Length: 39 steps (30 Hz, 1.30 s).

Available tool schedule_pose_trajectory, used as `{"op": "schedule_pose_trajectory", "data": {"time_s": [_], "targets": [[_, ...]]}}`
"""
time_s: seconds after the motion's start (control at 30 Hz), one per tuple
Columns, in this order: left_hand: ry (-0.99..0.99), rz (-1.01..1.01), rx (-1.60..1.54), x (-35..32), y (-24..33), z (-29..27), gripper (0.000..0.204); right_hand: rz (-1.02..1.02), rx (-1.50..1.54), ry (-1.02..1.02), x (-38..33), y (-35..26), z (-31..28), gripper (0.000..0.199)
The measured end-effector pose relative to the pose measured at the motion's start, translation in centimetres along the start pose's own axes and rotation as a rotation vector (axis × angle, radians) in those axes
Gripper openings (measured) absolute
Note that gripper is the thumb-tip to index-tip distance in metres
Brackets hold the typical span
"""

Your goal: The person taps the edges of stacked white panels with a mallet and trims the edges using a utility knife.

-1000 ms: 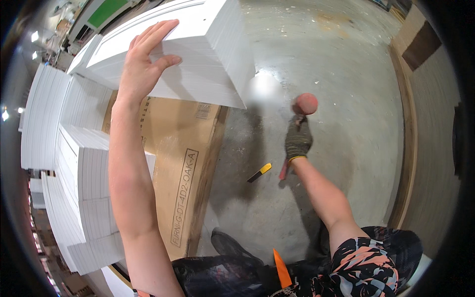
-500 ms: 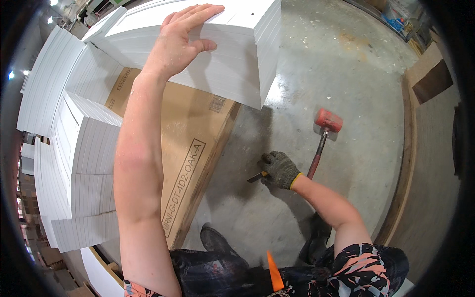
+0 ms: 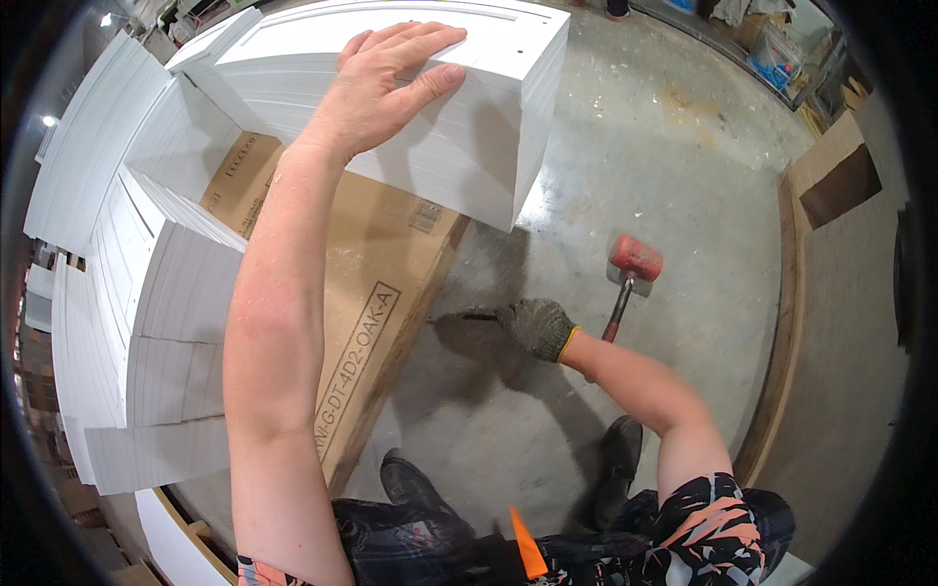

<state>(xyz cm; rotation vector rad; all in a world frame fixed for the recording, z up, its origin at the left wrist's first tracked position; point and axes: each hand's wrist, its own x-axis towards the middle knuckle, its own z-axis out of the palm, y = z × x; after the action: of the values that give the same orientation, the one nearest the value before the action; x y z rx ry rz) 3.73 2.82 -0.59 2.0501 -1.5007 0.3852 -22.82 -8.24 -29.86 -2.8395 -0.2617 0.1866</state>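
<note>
Stacked white flat panels [image 3: 181, 376] stand at the left, beside a flat brown cardboard carton [image 3: 391, 244]. The bare left hand [image 3: 381, 98] rests on the upper edge of a white panel stack [image 3: 454, 146], fingers close together, thumb spread apart. A slim dark tool [image 3: 479, 316] projects leftward from the right hand [image 3: 539, 328], in a grey-green knit glove; the fingers curl around its end, fingertip placement hidden. A red-headed mallet [image 3: 636, 257] lies farther right on the grey floor [image 3: 655, 176].

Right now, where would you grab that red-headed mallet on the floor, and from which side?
Probably the handle, from the person's own side: this slim shaft points toward them, while the thick red head lies farther off. The right forearm hides the handle's near end.
</note>
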Motion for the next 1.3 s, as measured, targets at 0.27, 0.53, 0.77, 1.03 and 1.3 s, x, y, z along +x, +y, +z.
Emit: {"op": "schedule_pose_trajectory", "data": {"time_s": [0.27, 0.53, 0.77, 1.03, 1.3], "targets": [[0.077, 0.04, 0.037, -0.3, -0.2, 0.6, 0.05, -0.222, -0.131, 0.255, 2.5, 1.6, -8.6, 0.041], [0.092, 0.039, 0.031, 0.0, -0.3, 0.7, 0.05, -0.077, -0.18, 0.066, 2.1, 2.7, -10.7, 0.018], [0.157, 0.071, 0.064, -0.3, 0.2, 0.9, 0.041, 0.029, -0.172, 0.009, 1.6, 3.7, -11.8, 0.016], [0.139, 0.076, -0.022, -0.3, -0.1, 0.8, 0.049, -0.072, -0.389, 0.107, 3.0, 7.2, -9.9, 0.027], [0.154, 0.082, 0.004, -0.4, -0.1, 1.2, 0.047, -0.036, -0.419, 0.279, 5.2, 7.7, -10.8, 0.017]]}}
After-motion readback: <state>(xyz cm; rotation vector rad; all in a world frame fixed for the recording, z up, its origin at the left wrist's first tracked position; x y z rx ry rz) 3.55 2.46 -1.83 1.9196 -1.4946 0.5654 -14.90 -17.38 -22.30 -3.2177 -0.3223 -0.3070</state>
